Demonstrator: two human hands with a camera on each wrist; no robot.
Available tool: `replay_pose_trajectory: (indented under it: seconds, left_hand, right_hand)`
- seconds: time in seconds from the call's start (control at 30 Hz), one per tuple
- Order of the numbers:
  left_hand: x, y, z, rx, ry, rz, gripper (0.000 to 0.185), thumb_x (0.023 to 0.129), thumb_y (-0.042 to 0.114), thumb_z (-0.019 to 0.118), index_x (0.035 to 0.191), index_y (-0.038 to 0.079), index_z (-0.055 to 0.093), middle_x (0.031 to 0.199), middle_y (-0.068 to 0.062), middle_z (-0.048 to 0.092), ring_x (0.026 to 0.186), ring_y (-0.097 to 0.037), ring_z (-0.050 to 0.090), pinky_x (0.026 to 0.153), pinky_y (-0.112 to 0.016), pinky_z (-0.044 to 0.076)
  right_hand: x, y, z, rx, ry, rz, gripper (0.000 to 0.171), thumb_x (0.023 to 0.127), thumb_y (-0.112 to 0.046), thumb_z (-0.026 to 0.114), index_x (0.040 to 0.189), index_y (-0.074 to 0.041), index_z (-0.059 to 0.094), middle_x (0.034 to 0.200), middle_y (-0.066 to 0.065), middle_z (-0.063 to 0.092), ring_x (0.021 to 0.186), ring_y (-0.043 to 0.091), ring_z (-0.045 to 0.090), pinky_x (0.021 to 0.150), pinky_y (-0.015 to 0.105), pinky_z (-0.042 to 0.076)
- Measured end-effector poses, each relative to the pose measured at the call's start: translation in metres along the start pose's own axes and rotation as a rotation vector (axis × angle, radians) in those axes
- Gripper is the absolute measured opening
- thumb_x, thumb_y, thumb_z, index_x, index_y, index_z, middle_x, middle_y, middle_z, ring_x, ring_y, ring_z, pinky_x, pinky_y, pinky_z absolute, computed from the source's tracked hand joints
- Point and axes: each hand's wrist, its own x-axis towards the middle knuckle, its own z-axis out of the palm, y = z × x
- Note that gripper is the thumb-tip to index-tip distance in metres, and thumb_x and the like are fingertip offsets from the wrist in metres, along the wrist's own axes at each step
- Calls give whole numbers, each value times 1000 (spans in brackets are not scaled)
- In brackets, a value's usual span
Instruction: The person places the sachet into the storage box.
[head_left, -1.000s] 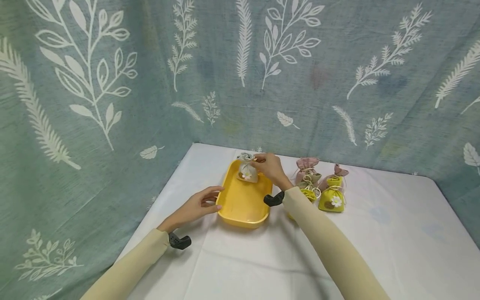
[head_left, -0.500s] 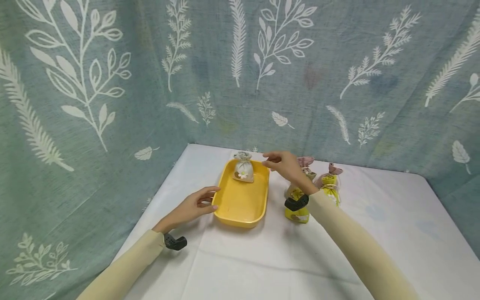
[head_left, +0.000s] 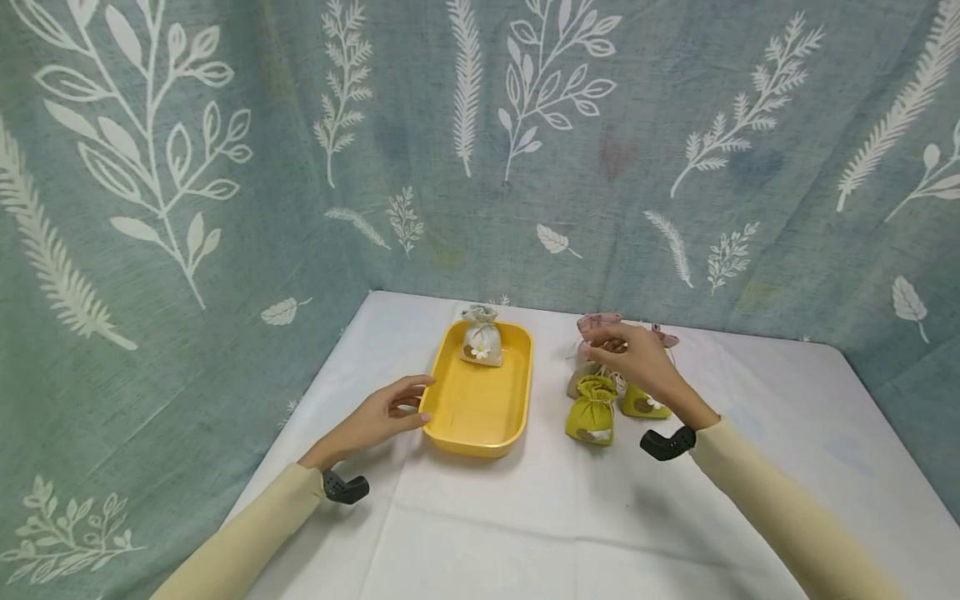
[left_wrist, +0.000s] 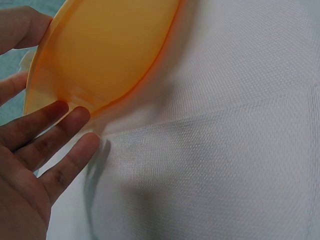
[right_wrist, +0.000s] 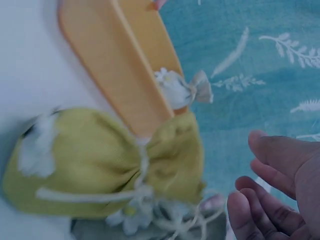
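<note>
My left hand [head_left: 378, 417] rests with spread fingers against the left side of a yellow tray [head_left: 476, 446]. In the left wrist view the fingertips touch the tray's wall [left_wrist: 115, 50]. A white drawstring pouch [head_left: 482, 343] with a flower leans at the tray's far end. My right hand [head_left: 637, 354] hovers over a cluster of drawstring pouches, fingers loosely bent with nothing between them. Below it stand a yellow-green pouch [head_left: 589, 421], another yellow-green pouch [head_left: 643, 404] and a grey-brown pouch [head_left: 579, 381]. A pink pouch [head_left: 597, 322] shows behind the fingertips, partly hidden.
A second pink pouch [head_left: 664, 337] peeks out behind the right hand. White cloth [head_left: 480, 525] covers the table. A green-blue curtain [head_left: 420, 133] with white leaf prints hangs along the back and left edges.
My right hand has let go of the white pouch in the tray and moved right, over the other pouches. The left hand stays at the tray's side.
</note>
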Motion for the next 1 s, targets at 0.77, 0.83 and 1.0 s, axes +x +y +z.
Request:
replay_pose_trajectory:
  seconds: [0.77,0.83,1.0]
  left_hand:
    - [1,0,0,3,5,-31,63,98,25,74,154,19,46,149,-13,53,129,-32,56,108,-52,47]
    - [2,-1,0,1,3,-29,63,98,24,74,154,19,46,149,-13,53,129,-33,56,108,-52,47]
    - [1,0,0,0,-4,-17,63,98,24,74,154,19,46,149,-12,53,129,-32,56,108,-51,47]
  right_hand:
    - [-58,41,7,31,-96,30,52,90,-44,79,127,-7,73,97,0,70,90,17,66,72,32,58]
    - [-59,43,12,36,-97,41,52,89,-43,80,125,-7,73,94,0,69,87,17,66,70,32,57]
    - [-61,46,23,54,-95,73,46,87,-42,82,118,-8,73,82,1,66,75,19,61,62,33,54]
